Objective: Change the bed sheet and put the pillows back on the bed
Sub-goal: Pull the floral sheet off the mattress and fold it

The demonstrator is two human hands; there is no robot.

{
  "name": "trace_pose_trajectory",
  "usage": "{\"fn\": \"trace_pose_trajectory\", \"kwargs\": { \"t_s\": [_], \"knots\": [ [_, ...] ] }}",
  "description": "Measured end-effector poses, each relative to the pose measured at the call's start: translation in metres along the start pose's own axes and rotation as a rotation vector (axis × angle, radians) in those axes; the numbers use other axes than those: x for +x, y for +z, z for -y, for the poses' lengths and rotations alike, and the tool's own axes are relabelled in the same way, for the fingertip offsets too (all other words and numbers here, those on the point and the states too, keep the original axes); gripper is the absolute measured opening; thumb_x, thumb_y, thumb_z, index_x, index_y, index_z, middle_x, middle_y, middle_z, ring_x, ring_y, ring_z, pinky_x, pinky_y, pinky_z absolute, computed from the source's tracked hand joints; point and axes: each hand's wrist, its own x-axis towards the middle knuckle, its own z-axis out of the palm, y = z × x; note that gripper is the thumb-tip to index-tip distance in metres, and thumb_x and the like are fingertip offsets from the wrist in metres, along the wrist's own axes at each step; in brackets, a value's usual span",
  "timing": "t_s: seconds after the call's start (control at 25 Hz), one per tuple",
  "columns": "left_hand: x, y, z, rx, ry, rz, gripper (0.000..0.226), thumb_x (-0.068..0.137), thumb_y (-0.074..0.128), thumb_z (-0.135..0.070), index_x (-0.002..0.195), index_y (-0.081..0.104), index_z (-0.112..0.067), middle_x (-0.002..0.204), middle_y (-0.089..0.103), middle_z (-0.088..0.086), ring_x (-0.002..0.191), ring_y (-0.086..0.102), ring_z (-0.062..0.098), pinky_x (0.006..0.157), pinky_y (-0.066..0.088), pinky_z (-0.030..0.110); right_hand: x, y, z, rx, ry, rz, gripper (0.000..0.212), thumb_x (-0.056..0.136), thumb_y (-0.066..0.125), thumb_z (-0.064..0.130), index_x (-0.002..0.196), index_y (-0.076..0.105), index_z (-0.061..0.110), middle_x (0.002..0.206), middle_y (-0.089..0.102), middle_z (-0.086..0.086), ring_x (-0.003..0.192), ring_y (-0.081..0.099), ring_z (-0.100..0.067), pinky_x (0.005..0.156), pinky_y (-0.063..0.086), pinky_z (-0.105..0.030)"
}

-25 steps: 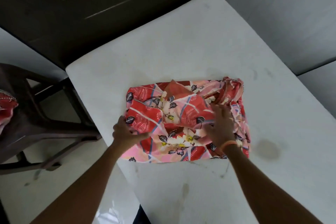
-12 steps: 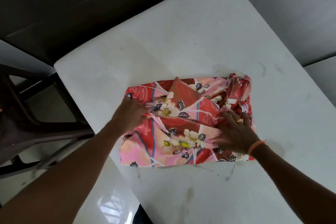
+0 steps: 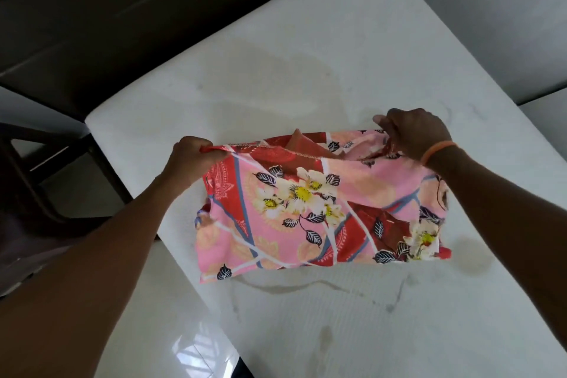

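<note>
I had the folded floral bed sheet (image 3: 319, 205) sitting on the bare white mattress (image 3: 276, 77), close to the near-left corner, and both hands were on its far edge. My left hand (image 3: 191, 156) was a closed fist around the far-left corner, fabric bunched inside the curled fingers. My right hand (image 3: 414, 132) gripped the far-right end of that same edge, fingers curled down over the cloth, an orange band (image 3: 437, 150) on that wrist. The edge ran taut between the two fists, left to right across my view, and that was the bundle's long axis too. The top layer hung lifted from that line while the rest of the bundle lay flat below, towards me. So the relation that mattered: the fabric was all on my side of the fingers, and the open mattress stretched away beyond them and off to the right. Neither hand was clearly the nearer one; each owned its own corner. I judged the step to be opening out the fresh sheet, with the spreading hardly begun, no pillows in view. A dark chair (image 3: 46, 169) stood off the bed's left side, well apart.
</note>
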Motion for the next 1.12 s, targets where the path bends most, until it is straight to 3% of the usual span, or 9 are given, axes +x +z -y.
{"fn": "trace_pose_trajectory", "kwargs": {
  "t_s": [0.12, 0.28, 0.36, 0.52, 0.68, 0.8, 0.88, 1.0, 1.12],
  "knots": [
    [0.009, -0.001, 0.008, -0.18, -0.149, -0.042, 0.055, 0.06, 0.079, -0.053, 0.051, 0.052, -0.006, 0.05, 0.056, -0.001, 0.056, 0.055, 0.02, 0.061, 0.036, 0.031, 0.018, -0.003, -0.02, -0.219, 0.034, -0.086, 0.05, 0.1, 0.033, 0.052, 0.102, 0.06, 0.01, 0.083, 0.067, -0.025, 0.075, 0.066, -0.042, 0.06, 0.039, -0.037],
    [0.014, 0.022, 0.01, 0.752, 0.03, -0.159, 0.058, 0.08, 0.056, -0.072, 0.064, 0.052, -0.016, 0.064, 0.061, 0.006, 0.08, 0.058, 0.032, 0.078, 0.03, 0.04, 0.042, -0.001, -0.004, -0.082, 0.501, -0.215, 0.041, 0.103, 0.036, 0.033, 0.104, 0.06, 0.0, 0.097, 0.063, -0.03, 0.097, 0.057, -0.049, 0.081, 0.044, -0.051],
    [0.015, 0.03, 0.003, 0.988, 0.129, -0.232, 0.061, 0.085, 0.05, -0.072, 0.073, 0.056, -0.013, 0.066, 0.063, 0.011, 0.081, 0.058, 0.035, 0.078, 0.033, 0.041, 0.034, 0.006, 0.038, 0.075, 0.428, -0.25, 0.046, 0.103, 0.031, 0.037, 0.104, 0.061, 0.002, 0.104, 0.058, -0.026, 0.099, 0.056, -0.043, 0.081, 0.045, -0.048],
    [0.031, 0.019, -0.007, 1.099, 0.128, -0.247, 0.069, 0.08, 0.049, -0.078, 0.082, 0.052, -0.01, 0.08, 0.065, 0.016, 0.085, 0.056, 0.036, 0.081, 0.037, 0.042, -0.044, 0.03, 0.137, 0.338, 0.078, -0.196, 0.041, 0.099, 0.036, 0.048, 0.102, 0.057, 0.013, 0.096, 0.058, -0.01, 0.066, 0.06, -0.025, 0.052, 0.052, -0.036],
    [0.021, 0.025, -0.002, 0.579, -0.066, -0.25, 0.083, 0.075, 0.067, -0.071, 0.123, 0.047, -0.007, 0.126, 0.044, 0.019, 0.115, 0.046, 0.04, 0.09, 0.045, 0.055, -0.079, 0.073, 0.144, 0.064, 0.191, 0.092, 0.042, 0.096, 0.048, 0.041, 0.127, 0.047, 0.012, 0.122, 0.048, -0.015, 0.103, 0.055, -0.037, 0.087, 0.047, -0.05],
    [-0.02, 0.05, 0.003, 0.087, -0.459, -0.353, 0.105, 0.069, 0.064, -0.079, 0.138, 0.031, -0.007, 0.138, 0.034, 0.019, 0.127, 0.038, 0.042, 0.098, 0.041, 0.06, -0.067, 0.078, 0.147, 0.278, 0.357, 0.072, 0.032, 0.099, 0.045, 0.022, 0.127, 0.045, 0.007, 0.131, 0.041, -0.019, 0.112, 0.051, -0.039, 0.095, 0.044, -0.052],
    [-0.053, 0.069, 0.014, -0.044, -0.645, -0.254, 0.107, 0.066, 0.064, -0.081, 0.133, 0.034, -0.003, 0.13, 0.046, 0.019, 0.121, 0.048, 0.041, 0.098, 0.045, 0.056, -0.069, 0.079, 0.173, 0.501, 0.407, -0.006, 0.042, 0.099, 0.044, 0.025, 0.136, 0.041, 0.006, 0.146, 0.033, -0.021, 0.132, 0.037, -0.042, 0.108, 0.033, -0.058],
    [-0.077, 0.077, 0.026, -0.184, -0.626, -0.155, 0.073, 0.068, 0.072, -0.072, 0.103, 0.052, -0.011, 0.105, 0.066, 0.009, 0.089, 0.065, 0.026, 0.084, 0.055, 0.042, -0.097, 0.093, 0.21, 0.308, 0.436, -0.084, 0.067, 0.099, 0.03, 0.053, 0.154, 0.02, 0.015, 0.162, 0.009, -0.018, 0.149, 0.003, -0.04, 0.117, -0.008, -0.059],
    [-0.061, 0.062, 0.036, -0.274, -0.54, 0.008, 0.04, 0.077, 0.077, -0.053, 0.093, 0.068, -0.016, 0.099, 0.074, 0.005, 0.084, 0.068, 0.022, 0.086, 0.054, 0.039, -0.11, 0.114, 0.217, 0.237, 0.474, 0.089, 0.079, 0.093, 0.017, 0.069, 0.157, 0.002, 0.025, 0.164, -0.006, -0.011, 0.148, -0.008, -0.042, 0.109, -0.007, -0.072]
  ]
}}
